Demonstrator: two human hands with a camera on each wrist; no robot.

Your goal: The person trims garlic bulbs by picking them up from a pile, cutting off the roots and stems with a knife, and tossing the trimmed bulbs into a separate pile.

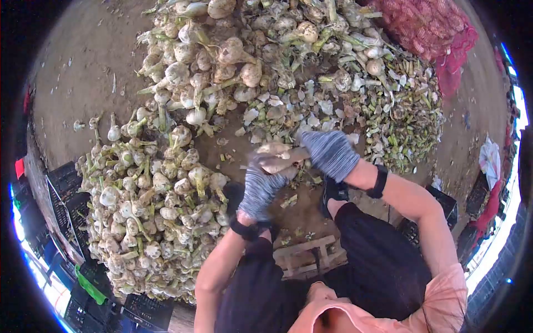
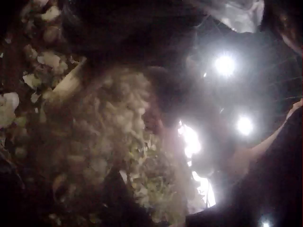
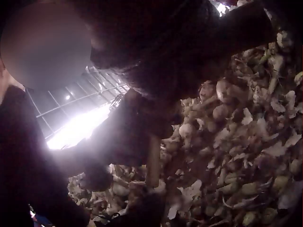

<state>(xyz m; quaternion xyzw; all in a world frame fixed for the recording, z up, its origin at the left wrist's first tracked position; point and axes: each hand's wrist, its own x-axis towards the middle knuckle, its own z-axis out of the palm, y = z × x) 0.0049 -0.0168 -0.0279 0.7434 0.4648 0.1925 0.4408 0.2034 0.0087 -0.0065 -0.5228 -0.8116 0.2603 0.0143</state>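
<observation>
The left hand [image 1: 260,191] grips garlic [image 1: 272,157], seemingly to steady it beside the right hand [image 1: 331,154], whose hold I cannot tell; a heap [image 1: 150,216] lies left of the grip, handily near.

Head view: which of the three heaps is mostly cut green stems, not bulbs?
The right heap, just below the red mesh sack: mostly chopped stem pieces. The left heap and far heap are mostly whole bulbs.
</observation>
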